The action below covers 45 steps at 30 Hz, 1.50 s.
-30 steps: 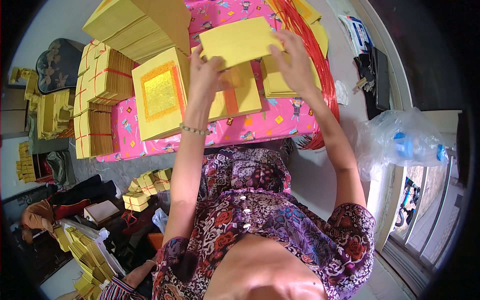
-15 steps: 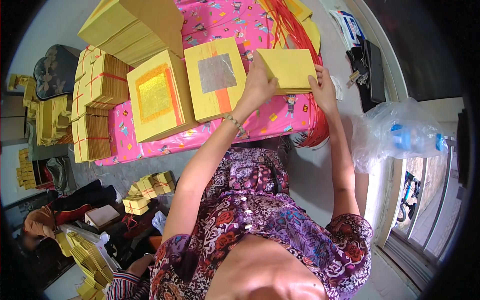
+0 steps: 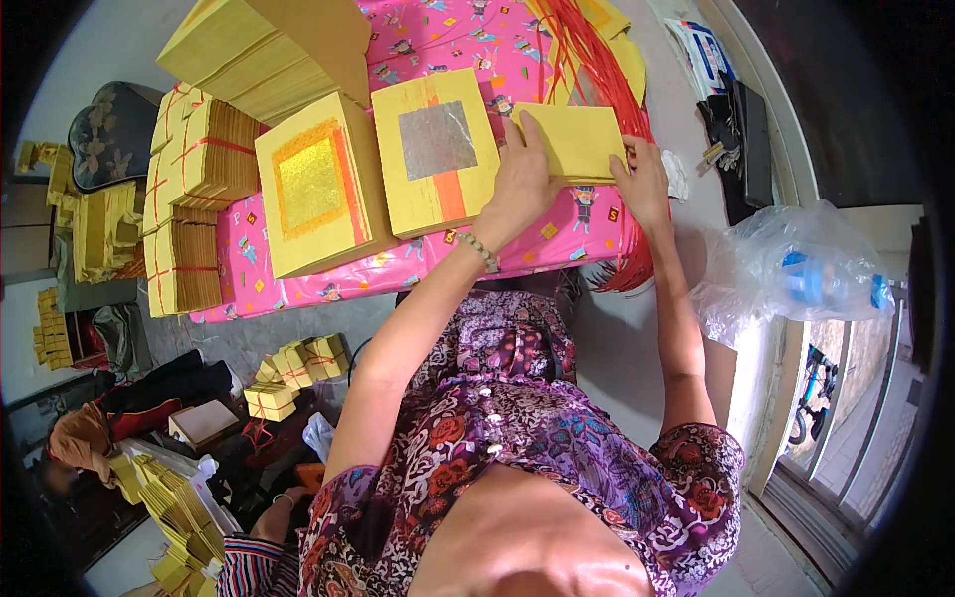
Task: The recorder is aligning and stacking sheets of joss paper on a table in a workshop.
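Observation:
A small stack of folded yellow paper sheets (image 3: 577, 141) lies near the table's right end. My left hand (image 3: 522, 174) presses on its left side, fingers stretched along the edge and over the top. At the right edge, my right hand (image 3: 645, 179) grips the stack with bent fingers. Just left of my left hand lies a thick pile of yellow paper with a silver square (image 3: 438, 142) and an orange stripe. Beside that stands another thick pile, with a gold square (image 3: 308, 187) on its top sheet.
A pink patterned cover (image 3: 418, 264) spans the table. Red strands (image 3: 627, 119) hang over its right end. Tied yellow bundles (image 3: 204, 159) and a tall paper stack (image 3: 264, 60) stand at left. A plastic bag (image 3: 796, 269) is at right. Another person's striped sleeve (image 3: 249, 567) shows lower left.
My left hand has shifted slightly right, and its fingers now reach further over the stack's top. The stack sits flatter between my hands. My right hand stays at the right edge.

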{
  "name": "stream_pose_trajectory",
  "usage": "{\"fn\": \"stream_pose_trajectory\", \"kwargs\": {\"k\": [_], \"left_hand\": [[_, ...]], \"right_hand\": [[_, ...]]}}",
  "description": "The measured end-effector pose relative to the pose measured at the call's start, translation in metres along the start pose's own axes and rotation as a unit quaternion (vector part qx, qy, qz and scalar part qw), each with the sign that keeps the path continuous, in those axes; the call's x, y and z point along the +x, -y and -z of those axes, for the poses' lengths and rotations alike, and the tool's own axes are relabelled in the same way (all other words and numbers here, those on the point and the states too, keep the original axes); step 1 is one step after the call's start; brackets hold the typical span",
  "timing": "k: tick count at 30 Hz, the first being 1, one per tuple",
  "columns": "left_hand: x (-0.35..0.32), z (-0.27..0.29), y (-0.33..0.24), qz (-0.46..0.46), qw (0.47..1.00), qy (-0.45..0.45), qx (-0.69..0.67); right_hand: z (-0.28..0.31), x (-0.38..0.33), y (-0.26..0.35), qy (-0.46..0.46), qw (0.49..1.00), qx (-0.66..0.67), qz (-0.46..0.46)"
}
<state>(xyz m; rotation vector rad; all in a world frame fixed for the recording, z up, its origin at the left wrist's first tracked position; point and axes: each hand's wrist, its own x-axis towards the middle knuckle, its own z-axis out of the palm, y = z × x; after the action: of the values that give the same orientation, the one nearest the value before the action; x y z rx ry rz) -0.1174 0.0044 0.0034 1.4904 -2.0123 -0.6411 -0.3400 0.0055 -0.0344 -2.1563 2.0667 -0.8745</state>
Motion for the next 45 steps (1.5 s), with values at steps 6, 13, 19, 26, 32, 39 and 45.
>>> {"fn": "stream_pose_trajectory", "kwargs": {"k": [6,13,19,26,32,39,45], "left_hand": [[0.002,-0.011,0.005,0.024,0.998,0.020,0.062],[0.002,-0.007,0.005,0.019,0.996,0.052,0.071],[-0.001,-0.007,0.005,0.021,0.998,0.034,0.058],[-0.001,-0.014,0.006,0.037,0.998,0.023,0.053],[0.000,-0.012,0.008,0.037,0.997,0.039,0.046],[0.001,-0.005,0.006,0.061,0.995,0.065,0.035],[0.003,-0.008,0.006,0.083,0.993,0.075,0.031]], "right_hand": [[-0.004,0.007,-0.018,0.146,0.933,0.298,-0.136],[0.012,0.009,-0.003,0.163,0.945,0.248,-0.137],[0.027,0.008,0.006,0.194,0.953,0.209,-0.099],[0.020,-0.001,-0.004,0.200,0.947,0.250,-0.013],[0.013,-0.002,-0.008,0.190,0.968,0.162,-0.008],[0.019,-0.005,0.004,0.177,0.948,0.260,-0.056],[0.010,-0.004,-0.012,0.204,0.908,0.355,-0.082]]}}
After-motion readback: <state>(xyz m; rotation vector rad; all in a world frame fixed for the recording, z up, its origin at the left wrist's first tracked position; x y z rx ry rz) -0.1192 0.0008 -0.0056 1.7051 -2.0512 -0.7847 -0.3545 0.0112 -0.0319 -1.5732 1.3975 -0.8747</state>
